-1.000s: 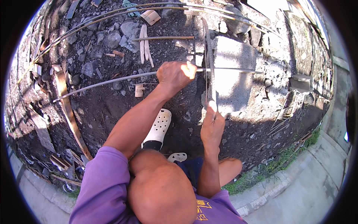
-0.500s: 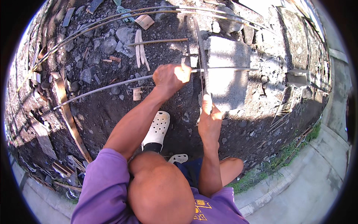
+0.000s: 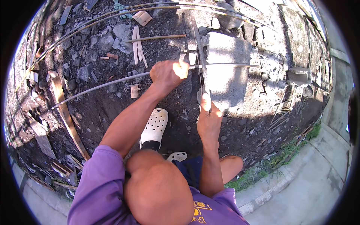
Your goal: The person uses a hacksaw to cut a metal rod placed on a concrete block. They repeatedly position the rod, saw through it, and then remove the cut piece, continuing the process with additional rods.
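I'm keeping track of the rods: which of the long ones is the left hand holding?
The nearer grey rod: the left hand is closed around it, and it crosses the saw. The two long rods arching farther off are untouched.

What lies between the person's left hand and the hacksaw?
In the head view, a short, exposed stretch of the metal rod lies between the left hand and the hacksaw.

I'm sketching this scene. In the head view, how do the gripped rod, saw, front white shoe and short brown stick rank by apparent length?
Longest to shortest:
1. gripped rod
2. saw
3. short brown stick
4. front white shoe
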The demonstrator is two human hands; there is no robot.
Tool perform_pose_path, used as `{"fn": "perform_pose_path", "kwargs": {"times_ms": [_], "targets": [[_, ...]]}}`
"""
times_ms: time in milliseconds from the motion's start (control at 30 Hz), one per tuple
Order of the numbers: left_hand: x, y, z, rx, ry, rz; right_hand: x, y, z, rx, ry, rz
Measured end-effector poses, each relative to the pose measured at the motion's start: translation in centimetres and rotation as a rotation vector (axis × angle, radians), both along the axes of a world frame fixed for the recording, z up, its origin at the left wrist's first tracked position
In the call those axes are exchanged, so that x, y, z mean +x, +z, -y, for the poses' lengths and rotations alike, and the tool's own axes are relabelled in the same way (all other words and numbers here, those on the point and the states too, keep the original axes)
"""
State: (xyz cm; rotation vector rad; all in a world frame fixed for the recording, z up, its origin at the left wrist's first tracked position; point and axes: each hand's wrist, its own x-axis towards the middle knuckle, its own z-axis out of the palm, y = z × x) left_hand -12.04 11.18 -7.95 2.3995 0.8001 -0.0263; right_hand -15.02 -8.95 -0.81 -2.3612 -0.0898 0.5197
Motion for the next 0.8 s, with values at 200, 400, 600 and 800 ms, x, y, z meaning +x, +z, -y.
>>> {"fn": "perform_pose_path", "kwargs": {"times_ms": [200, 400, 600, 800], "targets": [[-0.4, -1.3, 0.6, 0.025, -0.055, 0.03, -8.8, 5.2, 6.1, -0.001, -0.138, -0.159], [0.0, -1.1, 0.7, 0.039, -0.022, 0.026, -1.2, 2.2, 0.2, -0.015, 0.029, 0.06], [-0.5, -0.5, 0.4, 0.068, -0.083, 0.04, -4.1, 1.5, 3.8, -0.015, -0.066, -0.054], [-0.7, -1.4, 0.6, 0.038, -0.069, 0.037, -7.1, 6.7, 4.8, -0.111, -0.171, -0.289]]}}
